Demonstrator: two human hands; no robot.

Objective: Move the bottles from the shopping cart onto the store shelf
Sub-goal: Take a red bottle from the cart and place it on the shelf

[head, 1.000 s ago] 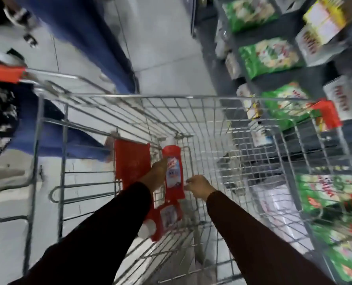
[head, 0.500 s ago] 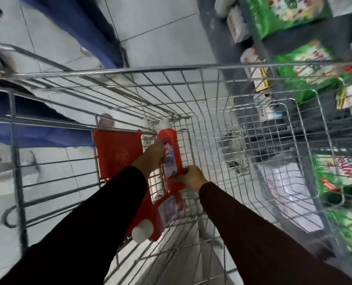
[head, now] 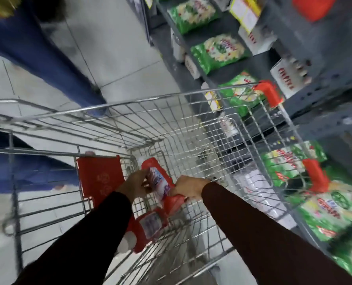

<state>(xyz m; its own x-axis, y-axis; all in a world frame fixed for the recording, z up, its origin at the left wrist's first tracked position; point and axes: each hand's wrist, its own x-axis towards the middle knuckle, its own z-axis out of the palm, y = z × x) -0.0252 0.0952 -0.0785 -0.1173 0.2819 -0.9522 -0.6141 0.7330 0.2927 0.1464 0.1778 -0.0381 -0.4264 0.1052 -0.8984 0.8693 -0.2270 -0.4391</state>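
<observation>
A red bottle (head: pixel 160 183) is being gripped inside the cart (head: pixel 193 128): left hand (head: pixel 135 185) grasping its side, right hand (head: pixel 188 187) clenching its lower end; another bottle (head: pixel 148 227) is lying below.

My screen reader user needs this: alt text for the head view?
Both hands, left hand and right hand, grip a red bottle inside a wire shopping cart; a second red bottle lies below, with store shelves at right.

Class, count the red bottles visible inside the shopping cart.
2: one red bottle held by both hands, another lying below it on the cart floor. More may hide under the arms.
</observation>
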